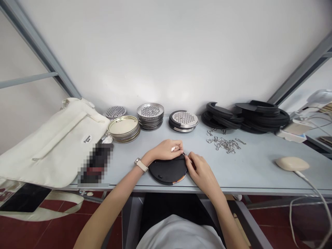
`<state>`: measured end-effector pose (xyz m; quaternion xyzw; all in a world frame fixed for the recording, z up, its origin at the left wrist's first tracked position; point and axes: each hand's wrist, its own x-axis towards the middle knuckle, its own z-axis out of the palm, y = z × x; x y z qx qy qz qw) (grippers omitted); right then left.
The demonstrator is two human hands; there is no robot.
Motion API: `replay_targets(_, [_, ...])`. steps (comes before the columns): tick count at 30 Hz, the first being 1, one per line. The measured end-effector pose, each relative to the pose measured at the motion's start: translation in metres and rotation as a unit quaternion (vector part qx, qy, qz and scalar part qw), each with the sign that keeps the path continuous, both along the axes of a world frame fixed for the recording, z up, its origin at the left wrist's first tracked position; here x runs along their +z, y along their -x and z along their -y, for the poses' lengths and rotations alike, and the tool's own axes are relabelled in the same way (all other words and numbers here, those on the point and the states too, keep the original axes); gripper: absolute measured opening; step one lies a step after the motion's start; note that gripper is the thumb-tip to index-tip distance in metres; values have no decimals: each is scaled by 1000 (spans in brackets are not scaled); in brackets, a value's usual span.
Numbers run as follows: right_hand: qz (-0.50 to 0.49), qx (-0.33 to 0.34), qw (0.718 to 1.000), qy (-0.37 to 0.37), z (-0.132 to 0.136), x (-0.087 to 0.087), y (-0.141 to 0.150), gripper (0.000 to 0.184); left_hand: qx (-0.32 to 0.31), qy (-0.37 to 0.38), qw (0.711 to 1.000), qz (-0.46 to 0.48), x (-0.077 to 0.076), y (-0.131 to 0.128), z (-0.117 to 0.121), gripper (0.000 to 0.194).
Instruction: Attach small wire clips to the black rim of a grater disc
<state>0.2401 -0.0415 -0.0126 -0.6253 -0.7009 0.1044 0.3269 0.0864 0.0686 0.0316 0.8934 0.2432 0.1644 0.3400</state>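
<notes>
A round black disc (pixel 166 171) lies near the table's front edge, a strip of silvery and orange rim showing at its lower right. My left hand (pixel 167 149), with a pale-strapped watch at the wrist, rests over its far side. The fingers of that hand are curled closed at the far right rim, against a small shiny metal piece (pixel 184 154) whose shape is mostly hidden. On the right side, my right hand (pixel 202 169) grips the disc's edge, thumb on top and fingers bent around. The fingertips of both hands nearly meet at the metal piece.
Behind stand stacked gold-rimmed discs (pixel 123 125), round metal graters (pixel 150 111) and a grater with a black rim (pixel 184 118). Black plastic rings (pixel 259 116) and loose metal clips (pixel 225 144) lie right. A white bag (pixel 54 148) is left; a cream corded device (pixel 292 163) sits right.
</notes>
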Motion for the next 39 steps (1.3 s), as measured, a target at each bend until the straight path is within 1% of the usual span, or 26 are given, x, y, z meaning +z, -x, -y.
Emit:
replay_targets(6, [-37,4,999,3,2,3,0,19,-15,-21,1000,9,2,1,1,9])
replay_targets(13, [-10,0,1000,7,1,4,0,16,-11,-20,1000,1,3,0,2,10])
replay_targets(18, [2,-4,1000,4,0,4,0,16,-4,-25,1000,3,1,0,1,5])
replay_targets(27, [2,-2,1000,2,0,2,-1,16,-19,-43,999,-4,4,1,5,21])
replay_targets(31, [1,-3,1000,-2,0,3,0,17,-18,-46,999,-8,4,1,4,21])
replay_targets(36, [-12,-5,1000,-13,1,4,0,17,-20,-30,999,-12,4,1,4,20])
replay_targets(39, [-25,-6,1000,-6,3,4,-1,17,-22,-24,999,-8,4,1,4,21])
